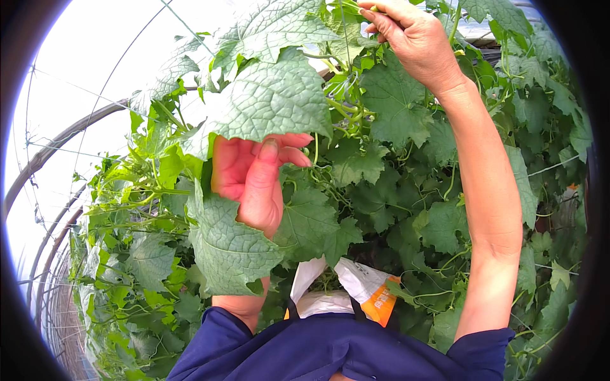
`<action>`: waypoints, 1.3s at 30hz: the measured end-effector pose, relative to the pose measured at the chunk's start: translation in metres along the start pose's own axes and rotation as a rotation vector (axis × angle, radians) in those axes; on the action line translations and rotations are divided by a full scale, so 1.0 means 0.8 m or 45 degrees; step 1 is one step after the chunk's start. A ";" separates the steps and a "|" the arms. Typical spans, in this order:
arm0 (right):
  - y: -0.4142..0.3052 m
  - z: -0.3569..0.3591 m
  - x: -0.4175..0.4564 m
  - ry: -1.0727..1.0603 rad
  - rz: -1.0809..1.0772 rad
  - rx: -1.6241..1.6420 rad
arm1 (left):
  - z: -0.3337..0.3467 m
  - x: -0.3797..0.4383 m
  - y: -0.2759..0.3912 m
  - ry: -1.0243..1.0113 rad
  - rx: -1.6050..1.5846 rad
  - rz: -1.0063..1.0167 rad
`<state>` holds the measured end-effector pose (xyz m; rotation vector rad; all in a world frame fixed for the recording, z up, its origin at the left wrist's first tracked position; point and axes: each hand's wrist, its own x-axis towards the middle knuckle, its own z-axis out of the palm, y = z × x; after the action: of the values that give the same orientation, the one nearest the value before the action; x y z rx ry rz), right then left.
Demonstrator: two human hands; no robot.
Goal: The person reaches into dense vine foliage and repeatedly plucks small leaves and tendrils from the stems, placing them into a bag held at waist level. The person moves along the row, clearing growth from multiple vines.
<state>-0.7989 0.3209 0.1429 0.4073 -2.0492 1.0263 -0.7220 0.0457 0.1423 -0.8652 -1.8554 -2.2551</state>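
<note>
At the top of the view my right hand (pixel 412 40) pinches a thin green vine stem (pixel 351 5) between thumb and fingers. My left hand (pixel 259 174) is lower and to the left, palm turned up, its bent fingers apart with nothing visible between them. A large, veined green leaf (pixel 281 97) hangs over the top of this hand and partly hides it. Another broad leaf (pixel 233 257) covers much of my left forearm. Between the hands, curling stems and tendrils (pixel 350 112) cluster near a thin vertical string (pixel 345 33).
A white and orange bag (pixel 364 285) with dark straps hangs open at my front, with green plant bits inside. Dense climbing foliage (pixel 405 205) fills the middle and right. Curved poles (pixel 71 138) and strings (pixel 95 95) run along the left, against bright pale sheeting (pixel 114 33).
</note>
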 end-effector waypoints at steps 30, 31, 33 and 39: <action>-0.196 0.091 -0.170 0.239 0.418 0.215 | -0.048 -0.076 0.035 -0.019 0.297 0.042; -0.195 0.099 -0.155 0.260 0.370 0.175 | -0.051 -0.077 0.036 -0.018 0.321 0.045; -0.197 0.110 -0.132 0.240 0.329 0.107 | -0.055 -0.084 0.040 -0.038 0.301 0.010; -0.187 0.105 -0.134 0.370 0.367 0.245 | -0.070 -0.092 0.039 -0.047 0.269 0.007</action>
<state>-0.6867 0.1560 0.1094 0.0513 -1.7857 1.3760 -0.6676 -0.0341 0.1284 -0.8804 -2.0573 -2.0057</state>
